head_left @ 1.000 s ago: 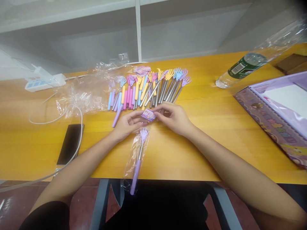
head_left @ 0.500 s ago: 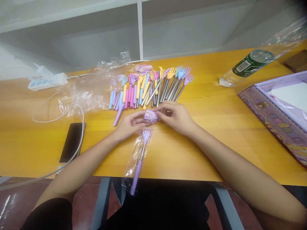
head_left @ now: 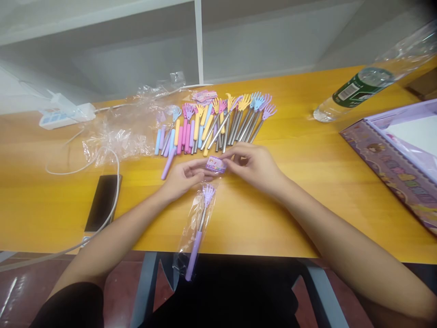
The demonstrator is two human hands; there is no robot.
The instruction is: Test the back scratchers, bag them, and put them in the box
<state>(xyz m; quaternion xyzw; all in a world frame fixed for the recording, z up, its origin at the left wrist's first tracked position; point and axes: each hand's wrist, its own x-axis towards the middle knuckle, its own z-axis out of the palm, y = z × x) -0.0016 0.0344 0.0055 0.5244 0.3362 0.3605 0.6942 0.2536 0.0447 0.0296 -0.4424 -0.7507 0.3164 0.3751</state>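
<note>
A small purple printed header card (head_left: 216, 165) is held just above the table between my two hands. My left hand (head_left: 182, 178) is at the card's left side, closed, with fingers running behind it and the thumb in front. At its right edge, the thumb and index finger of my right hand (head_left: 251, 165) pinch the card. Below it lies a clear plastic bag (head_left: 189, 228) containing a purple hand-shaped back scratcher (head_left: 194, 250), whose handle end sticks out past the table's front edge. Whether the card is joined to the bag is unclear.
Several loose back scratchers (head_left: 223, 125) in mixed colours lie behind my hands, beside crumpled clear bags (head_left: 119, 132) and more printed cards (head_left: 205, 96). A phone (head_left: 102, 202), white cable and power strip (head_left: 66, 115) are left. A water bottle (head_left: 355, 93) and purple box (head_left: 392, 173) stand right.
The card has tilted slightly and shows more of its printed front between my fingers. Both hands stay in nearly the same place, and the bagged back scratcher has barely shifted.
</note>
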